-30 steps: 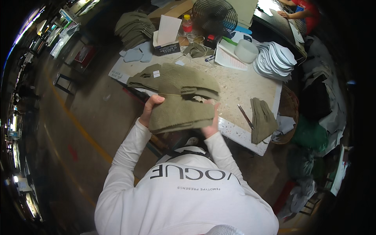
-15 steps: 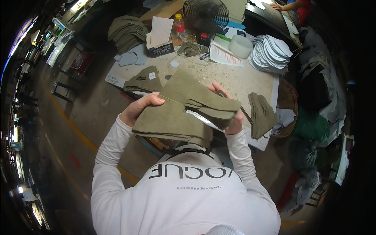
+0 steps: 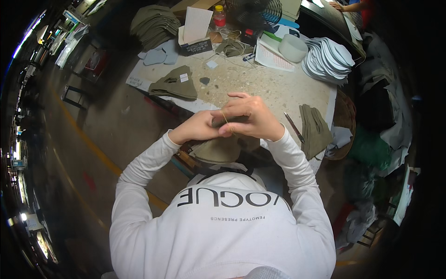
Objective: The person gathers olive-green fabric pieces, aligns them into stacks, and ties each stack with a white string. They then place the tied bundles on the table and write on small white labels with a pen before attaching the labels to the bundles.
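Both hands meet close in front of the person's chest. Left hand [image 3: 197,129] is clenched on a folded bundle of olive-green fabric pieces [image 3: 218,148]; right hand [image 3: 251,118] is closed over the top of the same bundle, with a thin rubber band [image 3: 226,120] stretched across its fingers. How far the band goes around the bundle cannot be told, as the hands hide it.

As a judgement, this bundle looks gathered and folded, and the binding is under way but not finished.

On the speckled worktop [image 3: 274,88] beyond the hands, a flat stack of olive pieces [image 3: 174,83] with a small white tag lies to the left, apart from the hands. A narrower olive pile [image 3: 315,128] sits at the right edge, with a pen-like tool [image 3: 293,126] just beside it. Farther back are a larger heap of olive fabric [image 3: 153,23], a fanned stack of white pieces [image 3: 327,58], a white bowl [image 3: 293,46] and a small fan [image 3: 258,11]. These loose stacks suggest more remains unbound.
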A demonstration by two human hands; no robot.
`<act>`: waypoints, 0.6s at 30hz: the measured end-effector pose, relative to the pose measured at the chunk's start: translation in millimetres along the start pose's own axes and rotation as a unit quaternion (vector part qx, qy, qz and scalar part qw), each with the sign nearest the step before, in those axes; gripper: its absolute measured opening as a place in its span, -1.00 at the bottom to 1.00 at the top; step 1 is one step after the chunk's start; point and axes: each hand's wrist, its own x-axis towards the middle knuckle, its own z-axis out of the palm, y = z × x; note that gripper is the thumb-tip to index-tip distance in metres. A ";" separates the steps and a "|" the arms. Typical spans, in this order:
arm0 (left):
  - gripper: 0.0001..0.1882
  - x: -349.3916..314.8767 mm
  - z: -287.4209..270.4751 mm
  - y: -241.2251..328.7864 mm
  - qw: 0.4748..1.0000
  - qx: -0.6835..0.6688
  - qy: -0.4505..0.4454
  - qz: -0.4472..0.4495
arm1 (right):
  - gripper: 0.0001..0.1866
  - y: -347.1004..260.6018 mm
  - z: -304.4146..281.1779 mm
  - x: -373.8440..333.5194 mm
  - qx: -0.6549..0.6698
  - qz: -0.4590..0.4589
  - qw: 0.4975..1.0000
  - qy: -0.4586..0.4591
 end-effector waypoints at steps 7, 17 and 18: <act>-0.55 -0.4 20.9 -29.1 0.921 -0.276 0.269 -0.051 | -0.64 -5.6 41.5 -20.0 -0.080 0.291 0.947 0.111; -0.34 2.1 35.8 -3.1 0.890 -0.419 0.173 0.053 | -0.22 74.4 27.6 -38.0 0.165 0.416 0.881 0.158; -0.38 -6.8 23.6 -6.3 0.886 -0.431 0.138 0.102 | -0.28 76.9 20.6 -33.5 0.243 0.443 0.850 0.151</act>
